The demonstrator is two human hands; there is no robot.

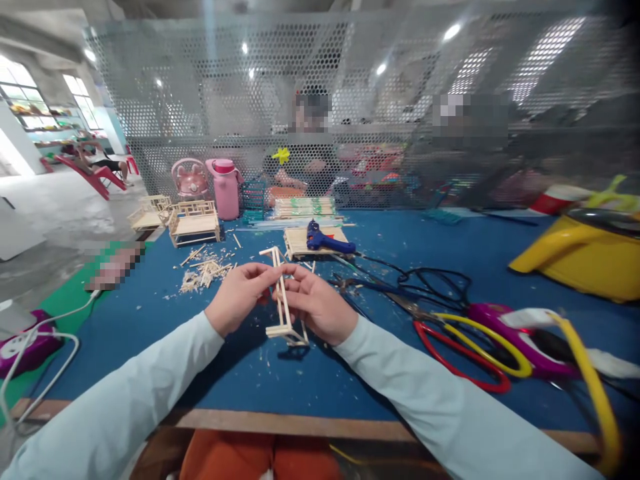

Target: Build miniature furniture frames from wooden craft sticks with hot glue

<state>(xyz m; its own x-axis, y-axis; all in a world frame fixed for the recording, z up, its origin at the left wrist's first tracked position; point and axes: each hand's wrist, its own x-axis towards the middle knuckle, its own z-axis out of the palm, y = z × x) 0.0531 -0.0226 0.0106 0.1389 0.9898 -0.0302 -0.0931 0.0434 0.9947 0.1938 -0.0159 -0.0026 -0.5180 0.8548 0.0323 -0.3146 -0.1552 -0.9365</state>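
Both hands hold a small frame of pale wooden sticks [284, 308] above the middle of the blue table. My left hand [240, 297] pinches its upper part from the left, fingers closed. From the right, my right hand [320, 303] grips the same frame, with the fingers partly behind it. The frame's lower end hangs free over the table. Beyond the hands, a blue glue gun [327, 241] lies on a flat wooden stick piece [295, 245]. A pile of short stick offcuts [205, 272] lies to the left.
Small wooden chair-like models [194, 225] and a pink bottle [226, 190] stand at the back left. Red- and yellow-handled scissors [465, 347], a purple power strip [520, 340] and a yellow container [585, 253] are on the right. A person [320, 167] sits behind the mesh screen [225, 87].
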